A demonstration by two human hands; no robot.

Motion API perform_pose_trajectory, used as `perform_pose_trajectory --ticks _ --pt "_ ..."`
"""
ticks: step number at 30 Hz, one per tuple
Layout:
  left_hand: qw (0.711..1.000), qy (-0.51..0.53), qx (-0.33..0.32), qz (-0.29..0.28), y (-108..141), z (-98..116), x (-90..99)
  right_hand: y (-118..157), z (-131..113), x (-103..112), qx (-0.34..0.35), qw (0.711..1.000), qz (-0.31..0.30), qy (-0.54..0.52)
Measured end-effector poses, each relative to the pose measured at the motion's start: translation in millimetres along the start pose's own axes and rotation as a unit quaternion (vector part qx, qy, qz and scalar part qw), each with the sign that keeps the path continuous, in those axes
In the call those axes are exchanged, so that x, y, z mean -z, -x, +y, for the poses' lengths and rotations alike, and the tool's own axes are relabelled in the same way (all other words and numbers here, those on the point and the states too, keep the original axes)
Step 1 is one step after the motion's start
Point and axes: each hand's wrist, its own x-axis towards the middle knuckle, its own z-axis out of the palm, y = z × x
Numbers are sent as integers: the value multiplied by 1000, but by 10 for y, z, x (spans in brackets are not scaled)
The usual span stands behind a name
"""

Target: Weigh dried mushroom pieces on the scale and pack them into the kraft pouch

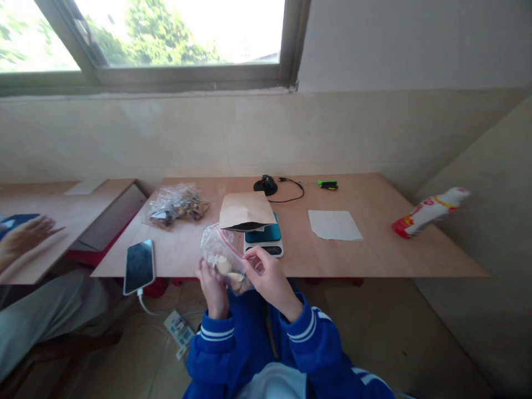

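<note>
Holding a bag point(225, 262) at a wooden table point(332, 260), window point(178, 39) above

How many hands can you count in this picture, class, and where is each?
3: the left hand and right hand, both on the clear plastic bag, and a co-worker's hand at the picture's left. Another may be hidden.

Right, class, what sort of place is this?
Probably an indoor workroom: a flat white scale with a blue top sits on a light wooden table, with a second light wooden table alongside.
</note>
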Motion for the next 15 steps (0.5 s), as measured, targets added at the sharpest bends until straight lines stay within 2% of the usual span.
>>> perform_pose_trajectory --ticks 2,3,5,6,8,12,15 --pt "996 -54 -61 28 87 119 -34 -60 -61 21 13 1000 18 3" --pt "991 -91 -97 12 144 193 -41 -83 -94 31 21 1000 17 8" --pt "975 -151 -133 -97 263 346 -56 -108 -146 35 44 999 0 21" --pt "964 -164 -126 -169 315 414 -71 -108 -161 26 53 998 -11 22" --pt "951 -157 -100 -247 384 513 -129 -94 -158 -11 51 998 -32 -2" --pt "958 -150 -71 -234 354 548 -286 -71 -64 -95 -1 994 -50 -97" --pt "950 -173 -57 -252 291 530 -345 -97 5 -104 -28 986 -37 -160"
